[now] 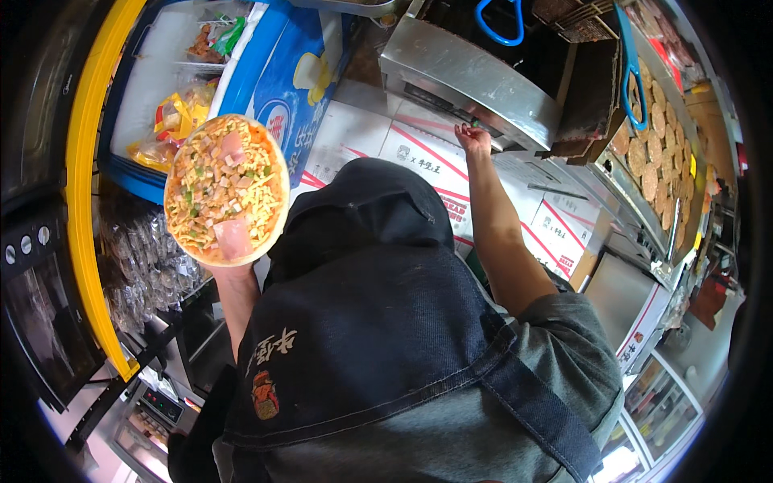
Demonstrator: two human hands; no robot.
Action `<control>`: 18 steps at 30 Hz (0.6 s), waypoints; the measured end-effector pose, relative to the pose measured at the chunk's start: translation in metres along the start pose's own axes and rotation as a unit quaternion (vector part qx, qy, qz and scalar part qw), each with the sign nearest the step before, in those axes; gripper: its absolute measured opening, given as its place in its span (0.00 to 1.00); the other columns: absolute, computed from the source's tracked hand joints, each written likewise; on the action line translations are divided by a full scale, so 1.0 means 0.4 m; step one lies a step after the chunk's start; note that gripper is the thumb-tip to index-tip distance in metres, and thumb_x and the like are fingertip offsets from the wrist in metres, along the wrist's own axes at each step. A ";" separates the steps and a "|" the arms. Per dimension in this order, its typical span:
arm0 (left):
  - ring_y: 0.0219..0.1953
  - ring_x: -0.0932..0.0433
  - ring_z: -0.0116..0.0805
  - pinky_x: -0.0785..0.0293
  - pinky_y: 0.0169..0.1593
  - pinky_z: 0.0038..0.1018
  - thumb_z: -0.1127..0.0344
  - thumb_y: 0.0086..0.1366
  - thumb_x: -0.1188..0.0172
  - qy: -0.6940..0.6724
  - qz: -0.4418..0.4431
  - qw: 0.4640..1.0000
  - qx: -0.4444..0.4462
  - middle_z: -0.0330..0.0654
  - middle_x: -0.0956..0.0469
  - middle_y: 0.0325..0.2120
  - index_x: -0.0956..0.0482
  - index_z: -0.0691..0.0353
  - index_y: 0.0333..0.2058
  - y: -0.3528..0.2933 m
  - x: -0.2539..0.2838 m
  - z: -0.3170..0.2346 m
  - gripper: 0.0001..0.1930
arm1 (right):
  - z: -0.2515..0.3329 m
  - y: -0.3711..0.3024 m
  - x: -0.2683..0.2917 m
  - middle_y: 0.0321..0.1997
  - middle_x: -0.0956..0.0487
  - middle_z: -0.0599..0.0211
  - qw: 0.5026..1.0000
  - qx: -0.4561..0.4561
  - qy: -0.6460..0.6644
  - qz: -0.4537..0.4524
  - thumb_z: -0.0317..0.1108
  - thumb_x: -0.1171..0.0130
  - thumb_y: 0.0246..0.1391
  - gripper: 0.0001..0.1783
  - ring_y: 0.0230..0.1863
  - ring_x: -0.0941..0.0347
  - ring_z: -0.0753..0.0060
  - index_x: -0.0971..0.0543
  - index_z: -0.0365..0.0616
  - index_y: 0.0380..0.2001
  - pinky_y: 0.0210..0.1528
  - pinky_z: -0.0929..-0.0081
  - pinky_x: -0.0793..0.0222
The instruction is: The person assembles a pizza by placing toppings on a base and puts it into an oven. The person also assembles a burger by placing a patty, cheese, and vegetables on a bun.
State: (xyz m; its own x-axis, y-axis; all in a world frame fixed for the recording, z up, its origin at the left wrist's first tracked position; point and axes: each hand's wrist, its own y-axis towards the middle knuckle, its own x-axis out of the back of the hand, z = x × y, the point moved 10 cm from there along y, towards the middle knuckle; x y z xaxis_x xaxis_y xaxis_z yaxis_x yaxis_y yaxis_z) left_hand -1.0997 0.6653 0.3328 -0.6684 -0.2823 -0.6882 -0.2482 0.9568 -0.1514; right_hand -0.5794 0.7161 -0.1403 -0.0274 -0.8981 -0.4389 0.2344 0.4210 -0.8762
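Pizza point(227, 189): held up on mostly hidden left hand point(240, 274), beside freezer point(272, 60).
Right hand point(473, 138): half-curled at lower edge of steel machine point(467, 79); can't tell if gripping.
Progress: toppings point(233, 238) on; looks raw, baking seems left.

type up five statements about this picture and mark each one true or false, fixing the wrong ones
1. The left hand supports the pizza from below. True.
2. The right hand grips a blue handle. False: it is at the lower front of the steel appliance.
3. The pizza is plain dough. False: it carries shredded topping, diced bits and pink slices.
4. Yellow packages lie inside the blue freezer. True.
5. The round brown pieces are on the picture's left. False: they are on a tray at the right.
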 end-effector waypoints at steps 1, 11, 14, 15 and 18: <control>0.62 0.44 0.49 0.44 0.61 0.51 0.44 0.62 0.56 -0.006 -0.019 1.000 -0.007 0.46 0.47 0.62 0.50 0.52 0.63 -0.010 0.027 -0.016 0.34 | -0.033 -0.103 -0.060 0.29 0.30 0.70 0.995 0.038 -0.087 0.032 0.22 0.57 0.46 0.13 0.27 0.36 0.69 0.27 0.45 0.36 0.58 0.51 0.47; 0.62 0.46 0.51 0.49 0.62 0.54 0.42 0.62 0.57 -0.203 0.104 0.973 0.042 0.47 0.46 0.62 0.46 0.55 0.62 -0.051 0.235 -0.233 0.34 | -0.905 -0.948 -0.670 0.53 0.28 0.59 0.753 -0.268 -0.342 0.494 0.24 0.52 0.53 0.24 0.51 0.29 0.64 0.36 0.41 0.55 0.55 0.66 0.34; 0.61 0.43 0.51 0.47 0.61 0.53 0.41 0.62 0.56 -0.193 0.056 0.979 -0.035 0.48 0.43 0.60 0.43 0.55 0.61 -0.097 0.284 -0.326 0.34 | -1.108 -1.265 -0.850 0.53 0.27 0.59 0.614 -0.293 -0.381 0.626 0.27 0.49 0.53 0.23 0.54 0.31 0.63 0.34 0.42 0.54 0.54 0.70 0.34; 0.60 0.42 0.51 0.46 0.61 0.52 0.41 0.63 0.58 -0.185 -0.004 0.979 -0.088 0.49 0.42 0.60 0.42 0.55 0.60 -0.126 0.338 -0.352 0.33 | -1.175 -1.370 -0.903 0.53 0.27 0.59 0.575 -0.275 -0.402 0.657 0.28 0.49 0.53 0.24 0.54 0.31 0.63 0.34 0.42 0.55 0.54 0.69 0.34; 0.59 0.39 0.51 0.43 0.61 0.47 0.49 0.66 0.62 -0.257 -0.170 0.948 -0.076 0.50 0.40 0.59 0.39 0.61 0.58 -0.133 0.304 -0.389 0.28 | -1.179 -1.571 -1.109 0.55 0.29 0.58 0.555 -0.192 -0.403 0.702 0.31 0.51 0.53 0.25 0.56 0.32 0.62 0.35 0.41 0.55 0.57 0.67 0.36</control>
State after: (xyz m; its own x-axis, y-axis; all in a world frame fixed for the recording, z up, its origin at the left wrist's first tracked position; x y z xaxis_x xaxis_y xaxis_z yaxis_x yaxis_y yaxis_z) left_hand -1.2768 0.5692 0.3678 -0.1117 -0.4636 -0.8790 -0.5126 0.7846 -0.3487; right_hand -1.1728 0.9096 0.5113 0.4004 0.6495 -0.6464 -0.7531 0.6351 0.1718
